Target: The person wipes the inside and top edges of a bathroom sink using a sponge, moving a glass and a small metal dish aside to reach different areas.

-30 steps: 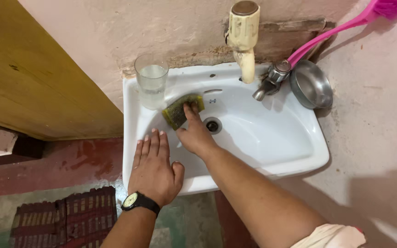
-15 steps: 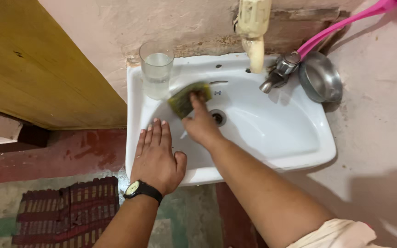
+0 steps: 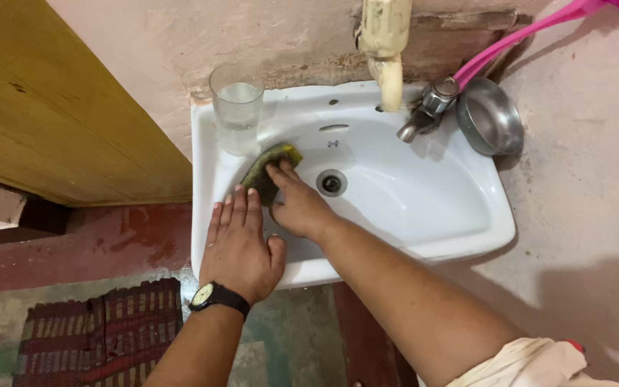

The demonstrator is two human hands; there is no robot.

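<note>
1. While the left hand (image 3: 238, 247) lies flat and open, palm down, on the front left rim of a white wall-mounted basin (image 3: 431, 244), the right hand (image 3: 295, 204) presses a green and yellow scrubbing sponge (image 3: 265, 170) against the basin's inner left wall, fingers spread over the sponge rather than curled around it.
2. The sponge sits just left of the round drain (image 3: 332, 183) and below a clear drinking glass (image 3: 236, 115) that stands upright, part full, on the basin's back left corner.
3. A black-strapped wristwatch (image 3: 213, 297) circles the left wrist.
4. On the basin's back right corner, a metal tap (image 3: 424, 113) angles toward the bowl, and a small steel bowl (image 3: 490, 120) leans tilted against the wall just beside it.
5. A pink brush handle (image 3: 517, 44) slants up from behind the tap toward the upper right corner.
6. A cream-coloured pipe fitting (image 3: 384, 43) hangs from the wall above the basin's back edge.
7. The pink plaster wall (image 3: 252, 36) is chipped and stained along the basin's top line.
8. A wooden panel (image 3: 59, 107) fills the left side, and a dark red striped mat (image 3: 102, 337) lies on the floor below.
</note>
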